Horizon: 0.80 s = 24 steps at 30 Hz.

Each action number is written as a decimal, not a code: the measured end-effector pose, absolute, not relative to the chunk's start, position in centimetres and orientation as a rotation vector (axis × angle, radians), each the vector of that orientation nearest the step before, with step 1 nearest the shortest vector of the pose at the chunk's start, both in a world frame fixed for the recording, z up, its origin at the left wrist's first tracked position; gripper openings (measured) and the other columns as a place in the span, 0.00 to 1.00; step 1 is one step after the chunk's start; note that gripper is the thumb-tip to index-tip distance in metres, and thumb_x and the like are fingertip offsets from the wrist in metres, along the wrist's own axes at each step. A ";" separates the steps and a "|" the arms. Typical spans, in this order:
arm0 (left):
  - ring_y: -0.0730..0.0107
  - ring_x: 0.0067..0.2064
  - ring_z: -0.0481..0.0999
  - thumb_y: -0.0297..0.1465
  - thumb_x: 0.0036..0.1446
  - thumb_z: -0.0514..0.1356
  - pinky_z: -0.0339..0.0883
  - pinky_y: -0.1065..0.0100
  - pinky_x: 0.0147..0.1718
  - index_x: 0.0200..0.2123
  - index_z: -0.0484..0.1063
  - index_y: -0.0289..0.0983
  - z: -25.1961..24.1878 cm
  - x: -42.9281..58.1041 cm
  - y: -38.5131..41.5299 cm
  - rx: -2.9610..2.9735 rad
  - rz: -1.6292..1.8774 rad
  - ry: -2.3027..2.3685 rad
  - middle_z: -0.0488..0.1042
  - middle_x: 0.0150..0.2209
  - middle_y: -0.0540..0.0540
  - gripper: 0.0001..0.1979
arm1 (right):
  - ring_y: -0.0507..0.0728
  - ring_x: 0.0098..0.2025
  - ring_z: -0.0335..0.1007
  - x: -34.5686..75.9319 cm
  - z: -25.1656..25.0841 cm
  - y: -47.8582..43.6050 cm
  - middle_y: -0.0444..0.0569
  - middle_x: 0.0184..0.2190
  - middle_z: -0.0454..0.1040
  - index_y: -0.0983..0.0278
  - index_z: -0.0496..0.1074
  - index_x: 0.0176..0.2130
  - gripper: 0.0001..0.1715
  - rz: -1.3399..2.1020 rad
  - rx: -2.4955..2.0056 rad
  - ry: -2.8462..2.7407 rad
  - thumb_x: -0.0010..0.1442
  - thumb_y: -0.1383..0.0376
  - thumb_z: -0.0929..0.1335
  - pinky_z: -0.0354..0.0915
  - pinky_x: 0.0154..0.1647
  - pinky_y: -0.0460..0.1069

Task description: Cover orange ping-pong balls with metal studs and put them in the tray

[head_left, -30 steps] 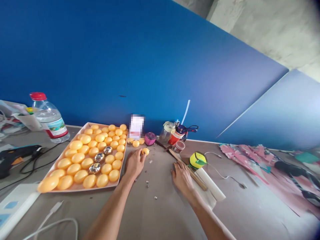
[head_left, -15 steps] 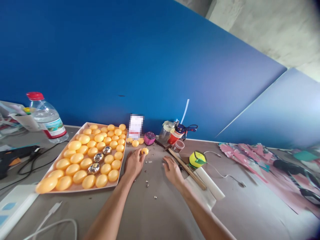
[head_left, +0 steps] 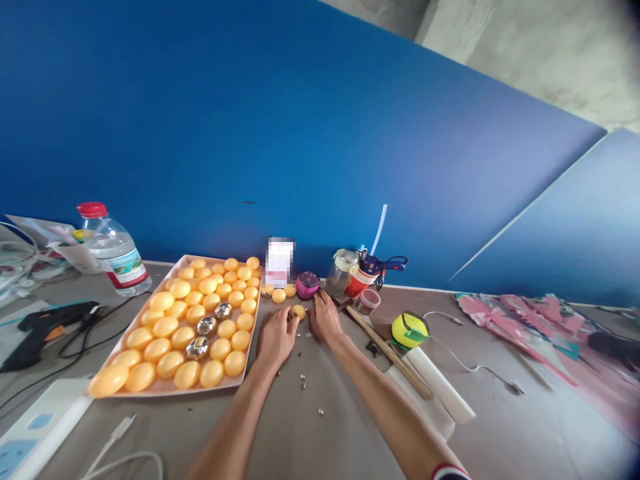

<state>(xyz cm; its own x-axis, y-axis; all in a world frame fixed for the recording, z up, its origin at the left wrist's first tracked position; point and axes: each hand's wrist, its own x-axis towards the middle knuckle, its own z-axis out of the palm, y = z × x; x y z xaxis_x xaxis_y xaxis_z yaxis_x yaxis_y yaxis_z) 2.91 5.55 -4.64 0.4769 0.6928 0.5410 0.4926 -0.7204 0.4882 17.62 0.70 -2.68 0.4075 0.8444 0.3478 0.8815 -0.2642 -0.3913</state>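
Observation:
My left hand [head_left: 275, 335] rests on the grey table with its fingertips pinching a small yellow ball [head_left: 299, 311]. My right hand [head_left: 324, 318] lies just right of that ball, fingers curled down on the table near it; I cannot make out whether it holds anything. A flat tray [head_left: 150, 389] to the left carries several yellow egg-shaped halves and three shiny silver ones [head_left: 206, 326]. A few more yellow balls [head_left: 279, 295] sit loose behind my hands. Tiny metal bits [head_left: 303, 381] are scattered on the table below my hands.
A water bottle [head_left: 116, 251] and a black glue gun [head_left: 47, 322] with its cord lie left. A pink box [head_left: 307, 285], jar [head_left: 341, 271], cup of scissors [head_left: 367, 275], wooden stick [head_left: 389, 349], yellow-green tape measure [head_left: 410, 329] and white roll [head_left: 440, 384] sit right. Pink fabric [head_left: 525, 320] lies far right.
My right hand has moved left from the wooden stick to beside the yellow ball. My left hand stays on the ball. The view has shifted slightly.

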 end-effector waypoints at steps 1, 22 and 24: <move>0.60 0.43 0.75 0.35 0.59 0.51 0.65 0.59 0.46 0.46 0.65 0.35 -4.6 2.9 5.5 2.462 1.092 1.016 0.76 0.41 0.39 0.14 | 0.64 0.59 0.54 17.7 -2.6 1.1 0.62 0.56 0.61 0.70 0.63 0.54 0.27 -0.075 -2.169 -1.460 0.54 0.68 0.62 0.52 0.59 0.59; 0.59 0.47 0.74 0.35 0.61 0.47 0.65 0.59 0.48 0.48 0.64 0.34 -4.1 2.8 5.5 2.408 1.063 1.054 0.74 0.45 0.38 0.16 | 0.57 0.50 0.65 16.8 -2.5 0.1 0.57 0.47 0.71 0.67 0.69 0.47 0.18 0.124 -1.747 -1.573 0.59 0.68 0.59 0.61 0.53 0.53; 0.60 0.47 0.73 0.35 0.62 0.46 0.65 0.59 0.48 0.48 0.64 0.33 -3.9 2.7 5.4 2.392 1.044 1.057 0.74 0.46 0.37 0.16 | 0.58 0.52 0.63 16.2 -2.6 0.5 0.57 0.48 0.71 0.67 0.69 0.47 0.18 0.131 -1.766 -1.618 0.60 0.66 0.59 0.59 0.55 0.55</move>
